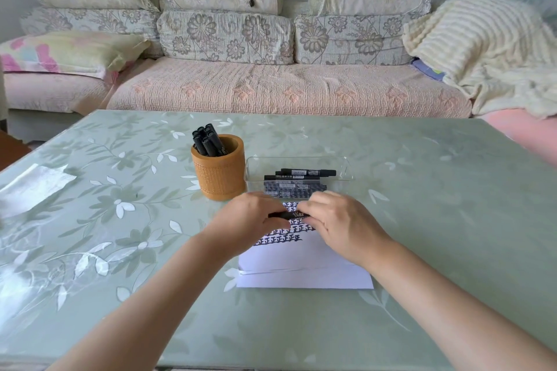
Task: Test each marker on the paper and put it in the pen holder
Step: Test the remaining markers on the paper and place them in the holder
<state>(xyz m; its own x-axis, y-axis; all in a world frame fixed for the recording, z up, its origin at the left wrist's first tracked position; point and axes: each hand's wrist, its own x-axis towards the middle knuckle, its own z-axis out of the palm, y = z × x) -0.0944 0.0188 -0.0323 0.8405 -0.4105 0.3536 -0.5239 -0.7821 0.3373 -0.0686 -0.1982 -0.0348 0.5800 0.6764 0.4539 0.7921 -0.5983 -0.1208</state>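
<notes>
A black marker lies level between both hands, above the white paper. My left hand grips its left end and my right hand grips its right end. The paper bears several rows of black test marks, partly hidden by the hands. Behind the hands stands a clear plastic box with several black markers lying in it. To its left is a round orange-brown pen holder with several black markers standing inside.
The green floral table reaches to a sofa behind it. A shiny plastic wrapper lies at the table's left edge. A cream blanket lies on the sofa's right side.
</notes>
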